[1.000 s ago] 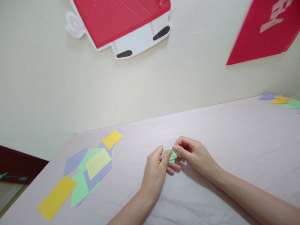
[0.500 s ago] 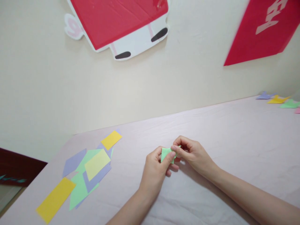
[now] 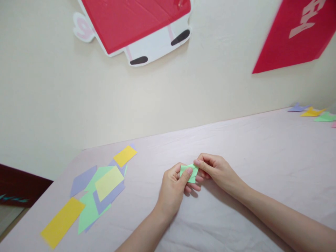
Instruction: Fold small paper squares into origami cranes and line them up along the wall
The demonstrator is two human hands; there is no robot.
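Note:
A small folded green paper piece [image 3: 190, 173] is pinched between both my hands just above the pale pink table [image 3: 262, 157]. My left hand [image 3: 174, 190] grips its left side with thumb on top and fingers curled under. My right hand [image 3: 216, 171] pinches its upper right edge with thumb and forefinger. Most of the paper is hidden by my fingers.
Several loose paper rectangles, yellow [image 3: 63, 221], green [image 3: 89, 211] and purple [image 3: 83, 180], lie scattered at the table's left. Folded coloured paper shapes [image 3: 312, 112] sit at the far right edge by the wall. Red decorations [image 3: 136, 21] hang on the cream wall.
My fingers have shifted slightly on the green paper, turning and pressing it; both hands stay at the same spot on the table.

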